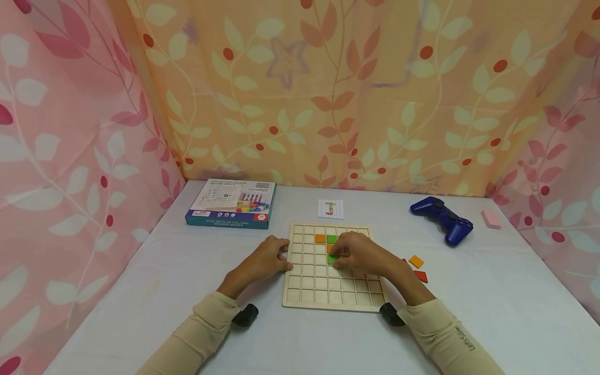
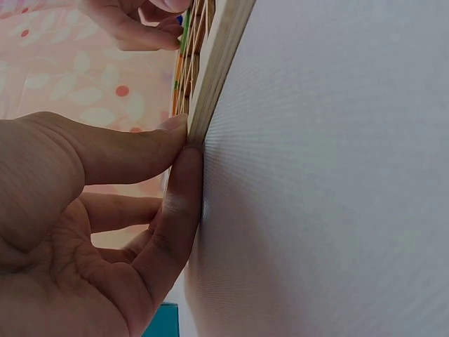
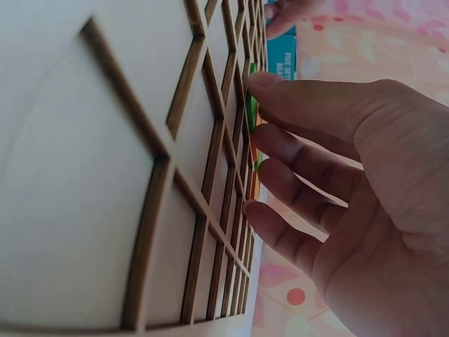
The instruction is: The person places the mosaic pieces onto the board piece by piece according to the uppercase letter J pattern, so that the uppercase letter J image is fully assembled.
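Observation:
A wooden grid board (image 1: pixel 307 297) lies flat on the table. My left hand (image 1: pixel 264 259) holds its left edge, and in the left wrist view the thumb (image 2: pixel 133 151) and index finger pinch the board's rim (image 2: pixel 217 70). My right hand (image 1: pixel 363 253) is over the grid's upper middle, its thumb and fingertips at a green square tile (image 1: pixel 332 259) in a cell. In the right wrist view the thumb (image 3: pixel 316 102) and index finger meet that green tile (image 3: pixel 252 105) from two sides. Above it are an orange tile (image 1: pixel 330 249), partly covered, another green tile (image 1: pixel 332 239) and an orange tile (image 1: pixel 320 238).
Right of the board lie a loose orange tile (image 1: pixel 416 261) and red tiles (image 1: pixel 421 276), partly behind the right forearm. A pattern card (image 1: pixel 330 209) lies behind the board. A boxed set (image 1: pixel 232 203) stands back left; a blue game controller (image 1: pixel 442 221) and pink block (image 1: pixel 491 219) sit back right.

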{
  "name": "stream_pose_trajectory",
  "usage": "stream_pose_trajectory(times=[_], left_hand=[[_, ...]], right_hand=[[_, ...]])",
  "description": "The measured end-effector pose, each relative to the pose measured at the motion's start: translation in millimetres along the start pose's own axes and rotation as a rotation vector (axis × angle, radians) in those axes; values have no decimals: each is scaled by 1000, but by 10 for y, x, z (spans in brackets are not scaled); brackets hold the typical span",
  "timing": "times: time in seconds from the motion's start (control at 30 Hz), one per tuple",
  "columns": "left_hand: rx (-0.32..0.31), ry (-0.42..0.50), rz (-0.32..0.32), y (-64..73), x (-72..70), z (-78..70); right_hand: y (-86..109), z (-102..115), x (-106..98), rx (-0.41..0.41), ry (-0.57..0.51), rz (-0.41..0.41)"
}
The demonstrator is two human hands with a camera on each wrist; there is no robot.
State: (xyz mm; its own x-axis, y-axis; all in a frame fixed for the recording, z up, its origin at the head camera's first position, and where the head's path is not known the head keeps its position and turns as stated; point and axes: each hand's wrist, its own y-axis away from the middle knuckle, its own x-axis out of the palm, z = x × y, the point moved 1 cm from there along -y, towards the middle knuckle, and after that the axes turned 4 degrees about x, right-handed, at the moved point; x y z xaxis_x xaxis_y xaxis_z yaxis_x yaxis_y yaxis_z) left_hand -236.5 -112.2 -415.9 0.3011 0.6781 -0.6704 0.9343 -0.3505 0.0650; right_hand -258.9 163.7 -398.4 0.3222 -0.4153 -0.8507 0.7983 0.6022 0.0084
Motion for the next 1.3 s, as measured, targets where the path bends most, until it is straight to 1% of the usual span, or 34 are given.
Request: stream_pose_trajectory(times=[0.1,0.3,0.47,0.63,0.77,0.93,1.13,1.3], left_hand=[[2,0,-1,-1,2,3],[6,-5,-4,-6,7,10],[5,-2,-3,-7,12,8],[-5,0,3,1,14,9],[1,-1,2,7,9,6],[-1,-4,2,12,7,5],[-5,-9,4,11,7,14],[-7,-5,6,7,11,10]], right_hand=[[27,-25,-17,8,-15,1],[150,-118,-95,69,-45,-20],[319,-237,-175,105,-51,-50],[507,-385,-252,121,-29,-83],[666,-482,-335,149,-1,-116],[841,-620,-430,203,41,-145],[1029,-788,-524,271,36,-162],[1149,-888,-575,326,26,-177]])
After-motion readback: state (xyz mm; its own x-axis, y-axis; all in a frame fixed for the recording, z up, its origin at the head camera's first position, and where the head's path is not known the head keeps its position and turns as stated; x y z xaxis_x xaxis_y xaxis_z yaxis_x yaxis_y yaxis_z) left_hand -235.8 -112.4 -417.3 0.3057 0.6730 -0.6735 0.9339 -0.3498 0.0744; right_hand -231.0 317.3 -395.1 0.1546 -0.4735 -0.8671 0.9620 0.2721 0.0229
